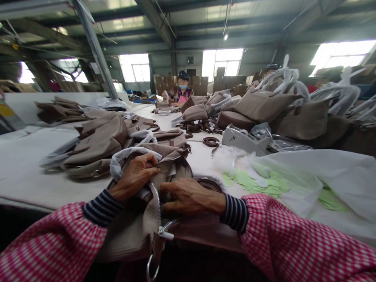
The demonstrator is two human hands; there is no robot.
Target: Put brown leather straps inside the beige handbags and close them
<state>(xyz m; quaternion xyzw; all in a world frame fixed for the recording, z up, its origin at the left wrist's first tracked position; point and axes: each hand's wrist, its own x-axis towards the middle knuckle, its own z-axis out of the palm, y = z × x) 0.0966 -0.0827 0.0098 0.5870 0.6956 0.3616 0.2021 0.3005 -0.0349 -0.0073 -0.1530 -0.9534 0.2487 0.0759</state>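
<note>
One bag (126, 239) got worked inside at bench's (73, 190) near edge, left hand (135, 175) clamped on, right hand (189, 196) unclear, and likely needed holding open.

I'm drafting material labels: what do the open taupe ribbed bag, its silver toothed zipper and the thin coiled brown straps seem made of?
Bag: probably matte fabric, by its ribbed weave and soft folds.
Zipper: likely shiny metal; teeth glint.
Straps: leather or imitation, judging by their smooth, faint sheen.

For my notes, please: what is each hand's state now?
Left hand: closed, holding the bag's edge.
Right hand: at the bag's opening; grip cannot be told.
</note>
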